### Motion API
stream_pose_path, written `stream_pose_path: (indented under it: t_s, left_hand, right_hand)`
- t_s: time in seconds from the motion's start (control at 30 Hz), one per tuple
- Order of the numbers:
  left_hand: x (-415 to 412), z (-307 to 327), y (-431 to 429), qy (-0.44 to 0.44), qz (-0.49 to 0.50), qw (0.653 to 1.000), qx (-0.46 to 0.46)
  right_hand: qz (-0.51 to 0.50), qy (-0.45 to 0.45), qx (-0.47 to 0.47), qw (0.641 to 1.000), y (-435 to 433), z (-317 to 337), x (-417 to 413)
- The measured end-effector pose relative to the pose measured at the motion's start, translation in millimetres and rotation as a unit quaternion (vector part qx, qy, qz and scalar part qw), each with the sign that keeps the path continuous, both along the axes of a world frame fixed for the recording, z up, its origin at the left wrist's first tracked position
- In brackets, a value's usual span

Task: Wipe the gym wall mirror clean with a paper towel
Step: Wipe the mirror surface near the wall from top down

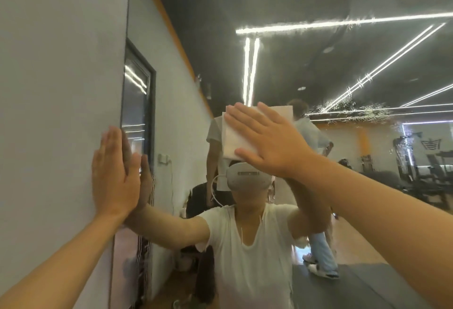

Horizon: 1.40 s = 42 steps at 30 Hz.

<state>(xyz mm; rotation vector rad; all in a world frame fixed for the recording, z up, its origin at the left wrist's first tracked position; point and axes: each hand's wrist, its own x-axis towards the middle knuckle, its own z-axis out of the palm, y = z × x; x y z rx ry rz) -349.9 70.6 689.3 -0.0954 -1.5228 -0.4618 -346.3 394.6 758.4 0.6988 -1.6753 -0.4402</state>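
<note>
— Where's the paper towel (234,137)?
— Centre of the frame, pressed flat on the mirror (318,63) under the right hand (267,137), fingers straight.
— And the left hand (115,174)?
— Middle left, palm flat, fingers straight, at the mirror's edge.

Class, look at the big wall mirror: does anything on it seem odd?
Yes. The wall mirror carries a speckled wet film at upper right, rippling the reflected ceiling light strips. The folded white paper towel under the right hand sits lower left of it.
</note>
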Motion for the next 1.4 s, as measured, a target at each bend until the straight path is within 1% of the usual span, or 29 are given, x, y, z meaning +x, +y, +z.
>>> stream_pose_path:
  t_s: [0.07, 0.2, 0.37, 0.53, 0.7, 0.87, 1.0, 1.1, 1.17, 1.3, 1.33, 1.4]
  left_hand:
    - [0.2, -0.8, 0.2, 0.000, -0.002, 1.000, 0.002]
    - [0.8, -1.5, -0.9, -0.006, -0.001, 1.000, -0.004]
    - [3.3, -2.0, 1.6, -0.010, -0.002, 1.000, 0.001]
    - [2.4, -3.1, 0.3, -0.017, 0.003, 1.000, -0.001]
    - [-0.7, -3.7, -2.4, -0.020, -0.001, 1.000, -0.002]
    - [-6.6, -4.8, -4.5, -0.013, 0.000, 1.000, -0.007]
    - [2.0, -4.4, 2.0, -0.004, -0.012, 1.000, 0.001]
    - [17.6, -7.2, 20.5, 0.026, -0.013, 0.999, 0.015]
    - [25.9, -5.0, 45.5, 0.042, -0.037, 0.998, -0.023]
    - [24.8, 7.6, 96.8, 0.037, -0.046, 0.987, -0.147]
    - [22.4, 10.5, 104.1, 0.038, -0.048, 0.985, -0.161]
    - [20.2, 14.6, 114.9, 0.046, -0.057, 0.984, -0.162]
  right_hand:
    - [-0.012, 0.002, -0.005, 1.000, 6.8, 16.4, 1.4]
    - [-0.023, 0.004, -0.071, 0.997, 21.1, 65.2, 6.3]
    - [-0.033, -0.003, -0.130, 0.991, 23.9, 116.1, 10.3]
    - [-0.015, -0.012, -0.191, 0.981, 21.2, 148.7, 8.5]
    - [-0.017, 0.008, -0.241, 0.970, 17.4, 164.9, 1.5]
    - [-0.009, -0.010, -0.231, 0.973, 18.2, 154.3, 3.1]
    - [0.001, -0.016, -0.215, 0.976, 17.0, 103.9, 5.9]
    - [0.003, -0.027, -0.193, 0.981, 21.8, 60.3, 8.7]
    - [-0.001, -0.029, -0.182, 0.983, 25.8, 33.1, 9.8]
    - [-0.014, -0.052, -0.164, 0.985, 33.6, 2.9, 9.3]
    - [-0.015, -0.058, -0.163, 0.985, 35.1, 2.5, 8.8]
    - [-0.018, -0.065, -0.159, 0.985, 37.6, 4.8, 6.6]
